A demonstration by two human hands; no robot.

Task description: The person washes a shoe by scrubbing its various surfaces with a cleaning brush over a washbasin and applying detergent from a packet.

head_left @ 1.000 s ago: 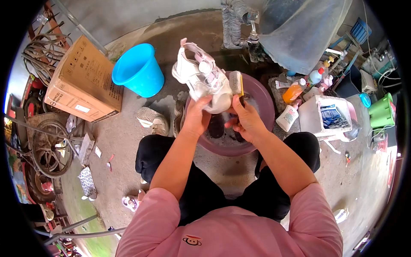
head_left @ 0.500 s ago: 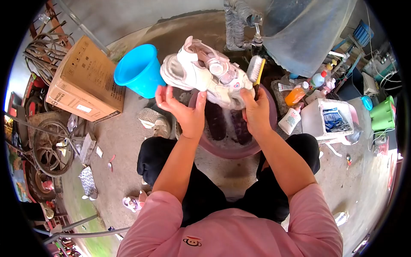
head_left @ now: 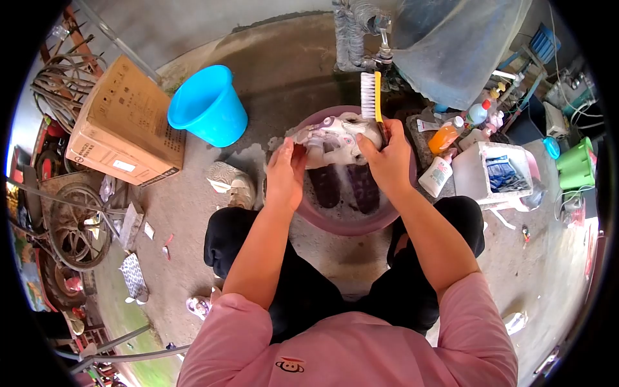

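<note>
A white and pink shoe (head_left: 332, 140) lies on its side across the back of the mauve basin (head_left: 335, 227), between both hands. My left hand (head_left: 285, 173) is at its left end, with fingers raised and partly curled; the contact is hard to make out. With my right hand (head_left: 389, 155) I grip a brush (head_left: 369, 97) with a yellow back and white bristles pointing left, and the thumb presses on the shoe. Two dark soles (head_left: 324, 186) sit in foamy water in the basin.
A blue bucket (head_left: 209, 106) and a cardboard box (head_left: 129, 122) stand on the left. Beside my left knee is another shoe (head_left: 232, 182). Bottles (head_left: 445, 135) and a white foam box (head_left: 474, 177) stand right of the basin. Behind it is a tap (head_left: 385, 48).
The shoe has come down from above the basin to its back part and turned sideways. My left hand has closed in somewhat, and the brush now points upward.
</note>
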